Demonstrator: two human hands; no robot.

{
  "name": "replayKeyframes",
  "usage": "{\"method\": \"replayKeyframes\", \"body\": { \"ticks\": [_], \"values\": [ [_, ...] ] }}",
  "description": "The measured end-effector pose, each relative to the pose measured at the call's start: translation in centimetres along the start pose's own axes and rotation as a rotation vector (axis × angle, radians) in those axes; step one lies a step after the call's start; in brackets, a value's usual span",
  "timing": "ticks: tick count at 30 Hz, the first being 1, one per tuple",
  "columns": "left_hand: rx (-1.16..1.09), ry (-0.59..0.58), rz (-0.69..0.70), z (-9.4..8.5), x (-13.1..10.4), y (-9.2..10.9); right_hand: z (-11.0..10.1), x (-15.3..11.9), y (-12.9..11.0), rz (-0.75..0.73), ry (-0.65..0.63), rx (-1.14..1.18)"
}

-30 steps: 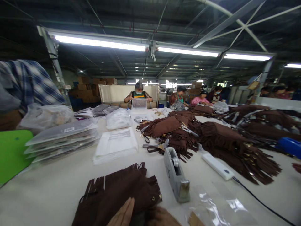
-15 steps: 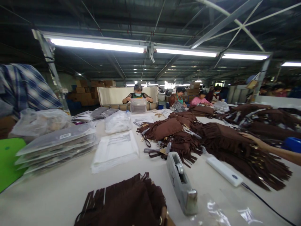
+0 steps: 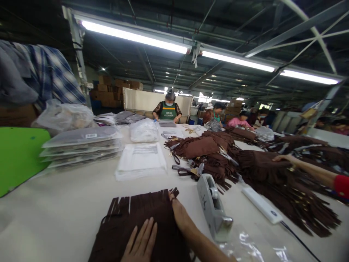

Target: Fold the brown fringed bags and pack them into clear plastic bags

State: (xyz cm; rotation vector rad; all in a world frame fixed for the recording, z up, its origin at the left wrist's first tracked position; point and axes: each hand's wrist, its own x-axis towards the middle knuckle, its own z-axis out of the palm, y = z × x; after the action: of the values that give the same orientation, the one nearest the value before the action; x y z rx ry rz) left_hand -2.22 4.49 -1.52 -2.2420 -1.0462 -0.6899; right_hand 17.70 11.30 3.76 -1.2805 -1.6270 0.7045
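The left hand (image 3: 140, 244) lies flat, unclenched, on brown fringed fabric (image 3: 163, 225); the right hand (image 3: 178, 211), grip impossible to tell, touches its far corner, a tape dispenser (image 3: 208, 209) at that hand's right

Hands (image 3: 141, 242) on fringed item (image 3: 168, 234), possibly a bag

Left hand (image 3: 141, 240) flat, right hand (image 3: 178, 211) farther forward

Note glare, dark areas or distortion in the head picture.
Head view: tube lights burn white against a dark ceiling; clear plastic near the tape dispenser glares; a ceiling pipe bows at upper right; the brown fringed piece under the left hand shows little detail.
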Motion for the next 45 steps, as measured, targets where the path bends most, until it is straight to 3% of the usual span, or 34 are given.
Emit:
{"method": "replayKeyframes", "body": {
  "ticks": [3, 6, 12, 15, 18, 21, 23, 25, 26, 28, 31, 34, 40, 42, 45],
  "values": [
    [-0.113, 0.021, -0.079, 0.2, -0.4, 0.0, 2.8, -1.7, -0.5, -0.057, -0.073, -0.301],
    [-0.315, 0.038, -0.223, 0.8, -1.0, 0.2, 4.3, -3.1, -0.8, -0.13, -0.14, -0.52],
    [-0.894, 0.055, -0.688, 0.8, -0.5, 0.6, 4.0, -3.7, -3.2, -0.282, -0.331, -0.45],
    [-1.045, 0.098, -0.764, -0.7, 0.9, 0.4, 3.2, -3.8, -4.6, -0.337, -0.446, -0.416],
    [-0.986, 0.101, -0.735, -3.4, 1.6, -0.5, 1.9, -3.7, -5.2, -0.234, -0.499, -0.295],
    [-0.737, 0.092, -0.666, -6.2, 0.2, -2.6, 0.5, -4.2, -4.8, -0.123, -0.363, -0.206],
    [-0.477, 0.1, -0.639, -7.0, -2.6, -4.5, -0.3, -5.2, -3.8, -0.069, -0.242, -0.231],
    [-0.214, 0.135, -0.631, -6.9, -6.3, -6.1, -0.9, -6.7, -2.2, -0.014, -0.143, -0.273],
    [-0.129, 0.097, -0.621, -6.6, -8.3, -6.6, -1.3, -7.6, -1.1, -0.006, -0.114, -0.295],
    [-0.012, 0.009, -0.601, -6.2, -11.6, -6.8, -2.1, -9.2, 1.3, -0.071, -0.087, -0.355],
    [0.055, -0.129, -0.535, -6.3, -13.8, -5.5, -3.6, -10.8, 4.7, -0.391, -0.112, -0.465],
    [0.07, -0.191, -0.433, -6.9, -12.6, -3.8, -5.2, -10.9, 6.1, -0.64, -0.159, -0.575],
    [0.019, -0.222, -0.354, -6.8, -9.1, -1.5, -5.3, -8.9, 4.1, -0.824, -0.279, -0.627],
    [-0.053, -0.292, -0.37, -7.0, -8.2, -0.5, -4.1, -8.7, 3.6, -0.799, -0.24, -0.597],
    [-0.285, -0.394, -0.368, -8.3, -6.7, 0.6, -2.0, -9.3, 2.9, -0.625, -0.12, -0.502]
  ]
}}
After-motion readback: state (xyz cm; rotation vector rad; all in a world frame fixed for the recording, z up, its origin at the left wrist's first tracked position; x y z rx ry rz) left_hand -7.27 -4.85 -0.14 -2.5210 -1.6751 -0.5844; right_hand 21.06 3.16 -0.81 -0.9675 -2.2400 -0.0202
